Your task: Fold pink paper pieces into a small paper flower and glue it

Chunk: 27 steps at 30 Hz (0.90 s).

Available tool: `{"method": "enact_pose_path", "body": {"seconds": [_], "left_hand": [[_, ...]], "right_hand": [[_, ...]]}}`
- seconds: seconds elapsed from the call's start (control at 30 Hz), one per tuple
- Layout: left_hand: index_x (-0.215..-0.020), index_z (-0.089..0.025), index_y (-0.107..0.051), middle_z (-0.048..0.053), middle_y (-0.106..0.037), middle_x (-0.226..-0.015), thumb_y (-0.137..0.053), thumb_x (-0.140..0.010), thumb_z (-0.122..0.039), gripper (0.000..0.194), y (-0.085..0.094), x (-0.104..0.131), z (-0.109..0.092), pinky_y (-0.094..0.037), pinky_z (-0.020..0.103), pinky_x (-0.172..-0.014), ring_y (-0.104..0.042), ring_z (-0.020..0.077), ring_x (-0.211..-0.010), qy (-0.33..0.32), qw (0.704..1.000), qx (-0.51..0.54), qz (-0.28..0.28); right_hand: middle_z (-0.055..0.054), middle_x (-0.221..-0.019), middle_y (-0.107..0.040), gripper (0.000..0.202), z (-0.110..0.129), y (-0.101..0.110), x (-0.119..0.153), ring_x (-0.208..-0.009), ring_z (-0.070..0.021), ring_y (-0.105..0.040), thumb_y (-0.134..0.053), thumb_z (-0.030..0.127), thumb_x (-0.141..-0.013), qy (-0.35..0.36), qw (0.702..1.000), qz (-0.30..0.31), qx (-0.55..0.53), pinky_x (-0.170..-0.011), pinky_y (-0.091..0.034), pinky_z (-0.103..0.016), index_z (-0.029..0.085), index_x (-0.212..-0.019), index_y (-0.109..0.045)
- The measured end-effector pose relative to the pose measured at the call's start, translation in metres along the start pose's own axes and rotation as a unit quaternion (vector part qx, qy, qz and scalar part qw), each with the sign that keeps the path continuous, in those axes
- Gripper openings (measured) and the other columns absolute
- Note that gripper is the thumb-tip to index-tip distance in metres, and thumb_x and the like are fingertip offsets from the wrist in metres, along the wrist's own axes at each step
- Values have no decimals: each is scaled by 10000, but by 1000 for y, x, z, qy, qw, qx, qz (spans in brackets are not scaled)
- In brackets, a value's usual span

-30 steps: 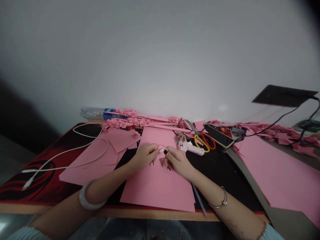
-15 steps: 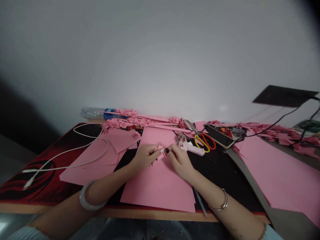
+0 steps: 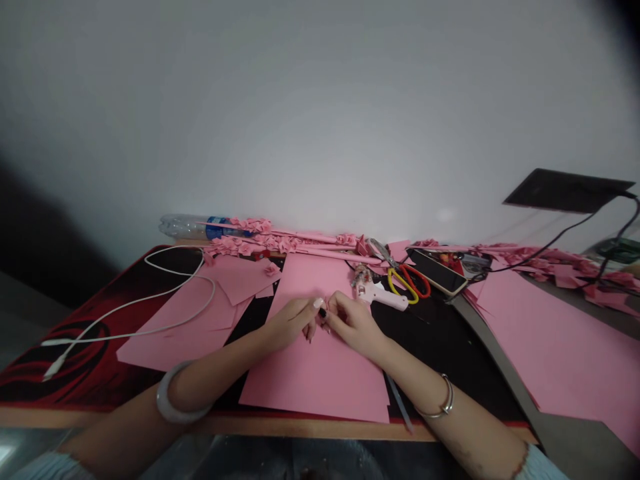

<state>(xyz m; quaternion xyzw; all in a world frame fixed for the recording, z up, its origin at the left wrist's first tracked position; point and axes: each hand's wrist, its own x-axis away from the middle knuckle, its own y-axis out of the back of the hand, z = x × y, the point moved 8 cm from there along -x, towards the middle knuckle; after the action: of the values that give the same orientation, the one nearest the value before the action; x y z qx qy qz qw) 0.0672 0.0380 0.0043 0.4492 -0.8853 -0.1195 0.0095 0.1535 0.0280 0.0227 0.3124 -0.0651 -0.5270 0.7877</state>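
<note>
My left hand (image 3: 296, 320) and my right hand (image 3: 353, 323) meet above a large pink paper sheet (image 3: 315, 380). Their fingertips pinch together around a small piece of pink paper (image 3: 327, 303), which the fingers mostly hide. The fingers of both hands are closed. Just beyond my right hand lies a pale pink glue gun (image 3: 383, 295). Scissors (image 3: 413, 285) with yellow and red handles rest beside it. Left of my left hand are more pink sheets (image 3: 175, 333) and one small paper flower (image 3: 271, 269).
Along the wall lie pink paper flower stems (image 3: 320, 250) and a clear plastic bottle (image 3: 185, 227). A phone (image 3: 440, 272) sits right of the scissors. A white cable (image 3: 125, 305) loops at left. Pink sheets (image 3: 560, 353) cover the right side. A pen-like stick (image 3: 400, 403) lies near the front edge.
The small paper has turned between my fingers and shows less than before. Both hands have drawn closer together, with the right fingertips shifting a little left.
</note>
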Motion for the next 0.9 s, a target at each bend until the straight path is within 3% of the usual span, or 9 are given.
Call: {"method": "enact_pose_path", "body": {"seconds": [0.1,0.2,0.33,0.43,0.53,0.63,0.73,0.9], "left_hand": [[-678,-136,-527,8,-533,-510,-238,-890,-473,492,-1,0,-1,-404,232,-525,-498,104,-476,5,1000,15,5],[-701,-130,-519,25,-578,-628,-289,-883,-457,439,2,-2,-2,-400,221,-503,-491,84,-472,-3,1000,19,-7],[-677,-146,-475,-23,-497,-560,-415,-848,-423,331,16,-6,-2,-405,204,-494,-477,75,-469,-18,997,-8,-73],[-833,-168,-469,-50,-496,-566,-494,-809,-401,236,26,-7,3,-426,204,-487,-500,78,-464,-5,991,12,-133],[-923,-158,-488,-5,-563,-691,-474,-815,-388,254,19,-9,9,-494,248,-579,-602,118,-592,24,994,53,-98],[-843,-135,-516,7,-548,-718,-449,-822,-375,249,14,-9,9,-522,290,-681,-628,137,-657,42,994,67,-75],[-783,-133,-525,-1,-501,-733,-455,-818,-361,241,16,-8,5,-527,301,-716,-601,122,-661,30,995,45,-86],[-698,-134,-535,-18,-431,-632,-435,-824,-336,258,16,-7,-2,-530,279,-692,-499,102,-625,3,996,-20,-85]], "right_hand": [[24,-582,-532,180,3,2,-1,-518,-93,-465,-358,231,-877,6,1000,1,-17,-534,-346,-210,197,-703,-385],[44,-532,-438,217,-1,12,-2,-488,-94,-399,-351,255,-883,0,999,-47,5,-513,-315,-215,197,-676,-382],[50,-502,-382,250,-9,21,-1,-473,-104,-363,-338,300,-893,-22,995,-92,-7,-484,-280,-222,205,-662,-353],[51,-498,-372,256,-10,21,-1,-467,-105,-356,-329,304,-898,-21,995,-93,-11,-481,-269,-225,207,-661,-342],[52,-507,-362,256,-7,20,-1,-470,-102,-351,-326,295,-899,-11,996,-92,7,-493,-268,-226,202,-661,-348],[43,-547,-393,210,-7,22,-2,-501,-102,-370,-364,271,-881,-6,993,-108,49,-518,-281,-226,192,-692,-410],[41,-568,-447,96,-11,25,-3,-507,-103,-405,-415,233,-850,-18,989,-125,77,-527,-298,-224,188,-824,-495],[11,-624,-551,193,-10,24,-2,-557,-116,-499,-438,169,-814,-9,987,-128,96,-573,-358,-229,172,-979,-538]]}}
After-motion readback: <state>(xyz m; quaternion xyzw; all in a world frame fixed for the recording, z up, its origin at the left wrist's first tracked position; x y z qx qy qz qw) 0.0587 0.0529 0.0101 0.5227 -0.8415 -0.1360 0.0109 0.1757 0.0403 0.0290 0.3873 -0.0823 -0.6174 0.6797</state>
